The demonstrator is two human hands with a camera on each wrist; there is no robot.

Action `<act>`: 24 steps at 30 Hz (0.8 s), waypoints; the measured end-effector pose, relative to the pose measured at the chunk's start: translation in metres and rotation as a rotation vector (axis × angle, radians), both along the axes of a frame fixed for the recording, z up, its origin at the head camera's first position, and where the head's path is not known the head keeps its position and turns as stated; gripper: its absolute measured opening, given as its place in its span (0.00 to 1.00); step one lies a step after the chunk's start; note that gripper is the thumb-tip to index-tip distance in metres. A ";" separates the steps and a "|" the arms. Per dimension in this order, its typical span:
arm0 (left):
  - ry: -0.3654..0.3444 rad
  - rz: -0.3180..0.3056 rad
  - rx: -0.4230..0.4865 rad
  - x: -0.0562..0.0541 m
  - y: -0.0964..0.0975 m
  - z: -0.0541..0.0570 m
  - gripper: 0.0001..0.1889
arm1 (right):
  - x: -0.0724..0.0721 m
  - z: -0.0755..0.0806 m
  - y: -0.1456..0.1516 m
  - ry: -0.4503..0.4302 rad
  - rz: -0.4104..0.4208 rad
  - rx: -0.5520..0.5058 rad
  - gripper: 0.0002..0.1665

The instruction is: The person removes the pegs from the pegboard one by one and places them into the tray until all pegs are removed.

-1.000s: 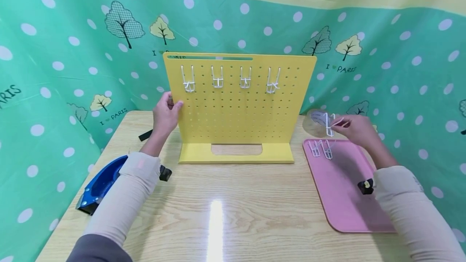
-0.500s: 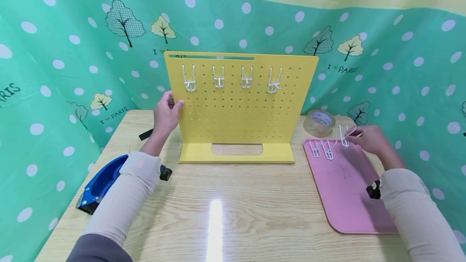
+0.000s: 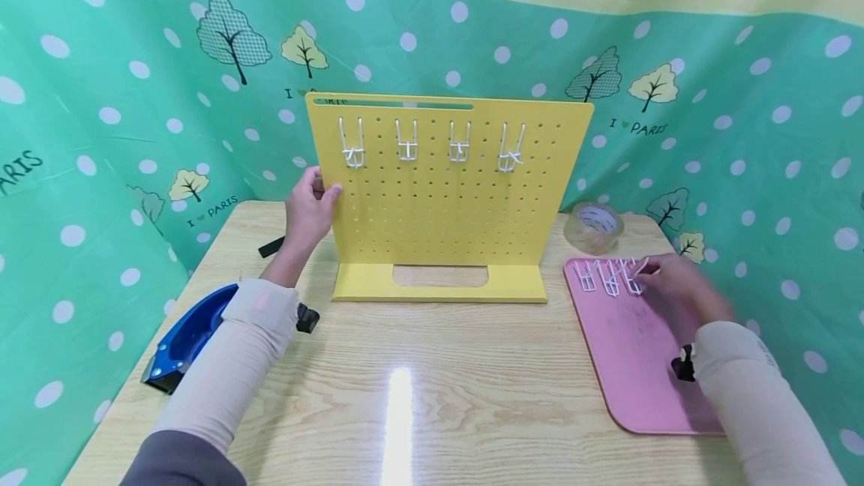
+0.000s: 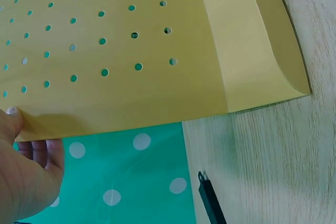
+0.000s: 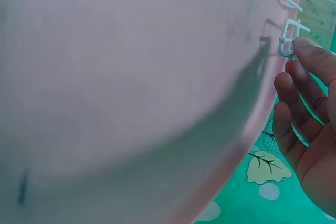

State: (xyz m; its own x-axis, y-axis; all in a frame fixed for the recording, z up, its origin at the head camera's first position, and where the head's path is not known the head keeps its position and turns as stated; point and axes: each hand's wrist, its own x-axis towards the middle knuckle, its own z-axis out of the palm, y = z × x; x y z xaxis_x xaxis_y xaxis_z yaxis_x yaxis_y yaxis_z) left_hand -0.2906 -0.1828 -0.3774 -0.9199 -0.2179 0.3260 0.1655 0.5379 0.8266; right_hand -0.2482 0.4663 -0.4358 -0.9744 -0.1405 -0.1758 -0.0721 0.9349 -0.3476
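Your left hand [image 3: 307, 212] grips the yellow pegboard's [image 3: 445, 201] left edge at frame centre; your right hand [image 3: 682, 287] pinches a white hook [image 3: 633, 277] on the pink tray [image 3: 641, 366], lower right

The right hand [image 3: 682, 287] is motion-blurred — its hold on the white hook [image 3: 634, 276] unclear.

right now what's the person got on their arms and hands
Both hands are bare: left hand, right hand. Each forearm wears a snug beige sleeve, with grey fabric above the left one. A small black device sits at each wrist.
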 end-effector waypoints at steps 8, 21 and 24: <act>0.002 -0.003 0.004 0.000 0.000 0.000 0.16 | -0.002 -0.006 -0.002 -0.005 0.006 -0.008 0.08; -0.005 -0.009 0.005 0.000 -0.001 -0.001 0.17 | 0.002 -0.011 0.004 -0.020 -0.039 -0.008 0.13; -0.006 -0.007 0.006 0.000 -0.001 -0.001 0.17 | 0.003 -0.007 0.007 0.000 -0.036 0.004 0.12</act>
State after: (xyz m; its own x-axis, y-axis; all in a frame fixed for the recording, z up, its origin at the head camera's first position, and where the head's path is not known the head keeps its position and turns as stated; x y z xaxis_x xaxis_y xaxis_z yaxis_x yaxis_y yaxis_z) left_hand -0.2911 -0.1841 -0.3784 -0.9233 -0.2132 0.3194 0.1647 0.5314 0.8310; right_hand -0.2450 0.4738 -0.4433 -0.9788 -0.1048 -0.1760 -0.0385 0.9381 -0.3442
